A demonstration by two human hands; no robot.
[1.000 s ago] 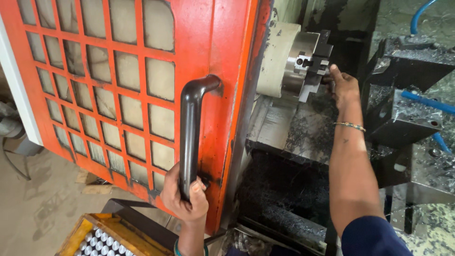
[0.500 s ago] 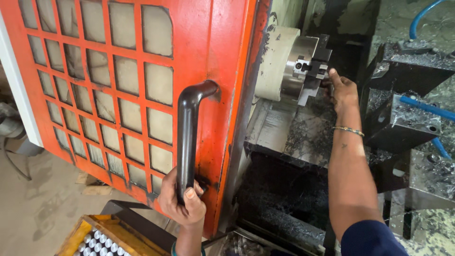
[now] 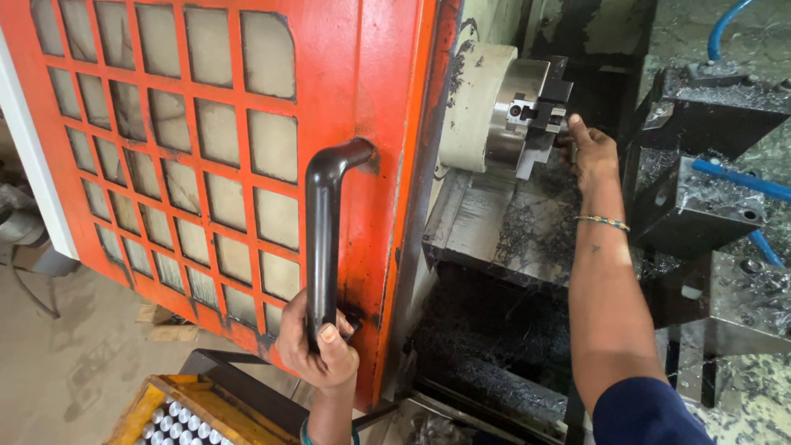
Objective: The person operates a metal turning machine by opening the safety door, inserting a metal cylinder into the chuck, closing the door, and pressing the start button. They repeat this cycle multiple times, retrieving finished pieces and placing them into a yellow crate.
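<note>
Black door handle (image 3: pixel 323 239) in left hand (image 3: pixel 317 350)

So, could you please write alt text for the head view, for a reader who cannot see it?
A person's left hand grips the black handle of an orange machine door, while the right hand reaches to the metal chuck inside. A yellow crate of metal parts sits below.

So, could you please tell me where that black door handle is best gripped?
Probably on the long vertical bar of the black handle, coming from the front with fingers wrapped around it. It stands clear of the orange door, and the left hand already grips its lower end that way.
</note>
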